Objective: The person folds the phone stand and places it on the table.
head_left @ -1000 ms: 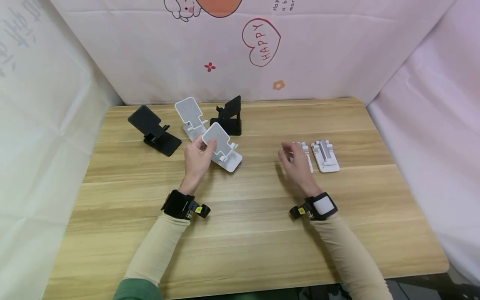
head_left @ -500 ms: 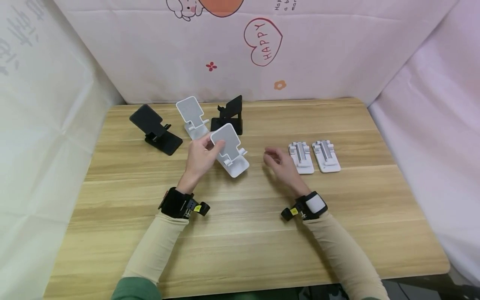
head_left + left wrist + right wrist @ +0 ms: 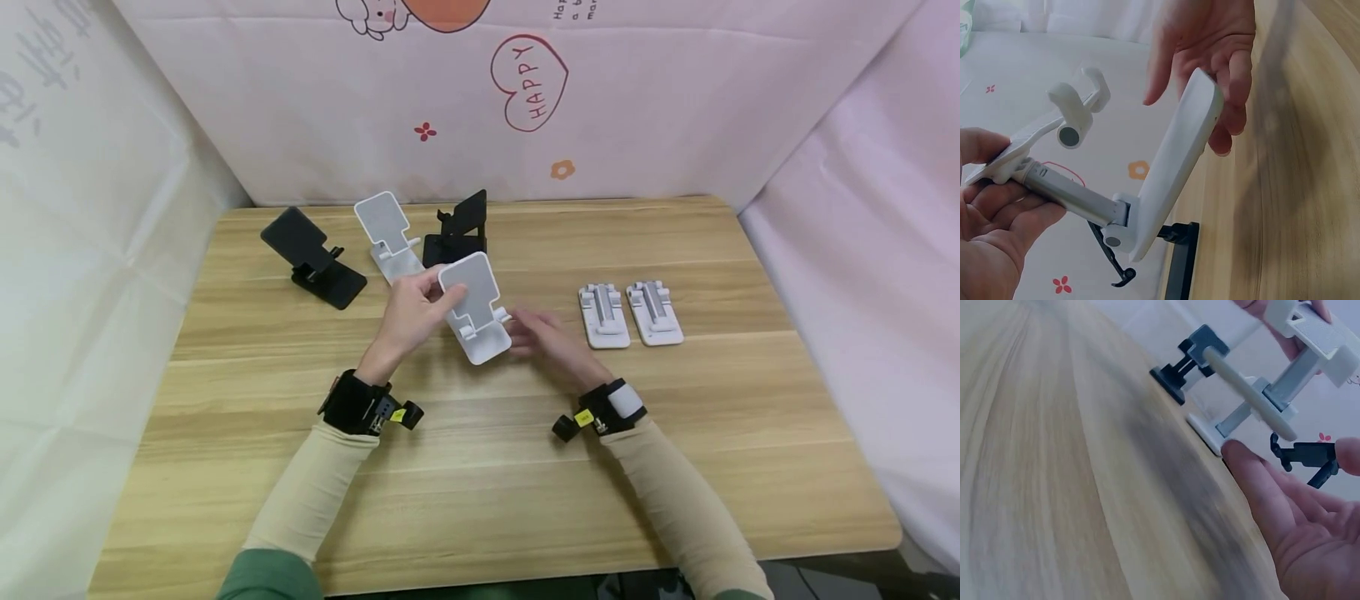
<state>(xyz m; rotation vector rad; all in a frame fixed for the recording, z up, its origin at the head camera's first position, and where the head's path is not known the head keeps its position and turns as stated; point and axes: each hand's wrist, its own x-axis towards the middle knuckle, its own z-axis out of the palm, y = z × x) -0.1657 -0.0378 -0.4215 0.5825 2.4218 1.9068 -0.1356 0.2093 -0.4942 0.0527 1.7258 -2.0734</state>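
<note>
My left hand (image 3: pixel 408 317) pinches the upper plate of an unfolded white phone stand (image 3: pixel 474 287), thumb on the grey pad and fingers behind it. The left wrist view shows the stand's grey stem, its two hooks and its tilted base (image 3: pixel 1175 169), raised off the table. My right hand (image 3: pixel 553 342) is beside the base, thumb apart and fingers extended. In the left wrist view its fingers (image 3: pixel 1238 81) pass behind the base's edge, with the thumb on the other side. The right wrist view shows the palm (image 3: pixel 1316 550) facing the stand.
Behind the left hand stand another unfolded white phone stand (image 3: pixel 382 225) and two black ones, one at left (image 3: pixel 296 242) and one near the back edge (image 3: pixel 465 221). To the right, two folded white stands (image 3: pixel 603 317) lie side by side on the wooden table (image 3: pixel 480 483).
My left hand has brought the white phone stand rightward and a little nearer. My right hand has moved left from the folded stands to the base of the held one, its fingers spreading.
</note>
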